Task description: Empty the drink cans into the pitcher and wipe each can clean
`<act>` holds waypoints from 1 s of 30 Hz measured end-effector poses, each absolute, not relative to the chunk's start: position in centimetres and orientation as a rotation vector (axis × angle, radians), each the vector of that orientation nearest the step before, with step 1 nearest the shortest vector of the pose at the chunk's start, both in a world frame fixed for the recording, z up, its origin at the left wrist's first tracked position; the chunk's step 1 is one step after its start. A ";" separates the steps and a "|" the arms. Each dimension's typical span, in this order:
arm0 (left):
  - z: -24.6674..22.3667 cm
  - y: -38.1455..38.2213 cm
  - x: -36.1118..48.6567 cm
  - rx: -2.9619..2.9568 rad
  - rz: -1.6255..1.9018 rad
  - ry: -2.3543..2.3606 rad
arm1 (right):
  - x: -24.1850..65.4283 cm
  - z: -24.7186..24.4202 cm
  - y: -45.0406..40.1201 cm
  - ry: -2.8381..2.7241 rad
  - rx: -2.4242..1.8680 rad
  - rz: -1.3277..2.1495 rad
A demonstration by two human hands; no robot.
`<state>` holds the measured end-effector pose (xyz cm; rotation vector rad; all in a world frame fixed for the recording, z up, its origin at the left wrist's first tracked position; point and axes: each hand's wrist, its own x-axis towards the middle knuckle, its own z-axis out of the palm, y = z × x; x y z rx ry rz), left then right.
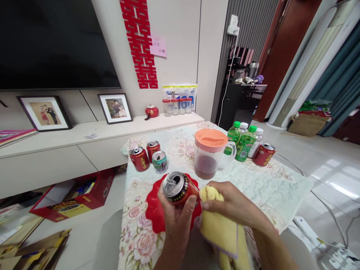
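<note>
Pitcher [207, 159] behind red dish [153, 210], L hand [177, 219] gripping can [180, 190], R hand [230, 200] pinching yel. cloth [221, 232].

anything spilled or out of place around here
No spill shows on the tablecloth. One red can stands by the bottles, apart from the three cans at the left. Cardboard lies in a loose heap on the floor, which looks untidy.

Beyond our left hand [176, 215], to its left: three drink cans [140, 159] block reach. We see a lane of floral tablecloth [180, 155] between them and the orange-lidded pitcher [206, 167], tall beyond our grip. Farther right, capped bottles [245, 146] form a barrier. Beneath the left grip: scalloped red dish [154, 210].
</note>
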<state>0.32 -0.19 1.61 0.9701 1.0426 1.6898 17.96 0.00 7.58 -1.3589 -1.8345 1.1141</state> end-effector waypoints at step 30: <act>1.3 -0.3 0.5 0.990 1.633 0.977 | 15.2 6.4 1.3 -2.067 -1.482 0.566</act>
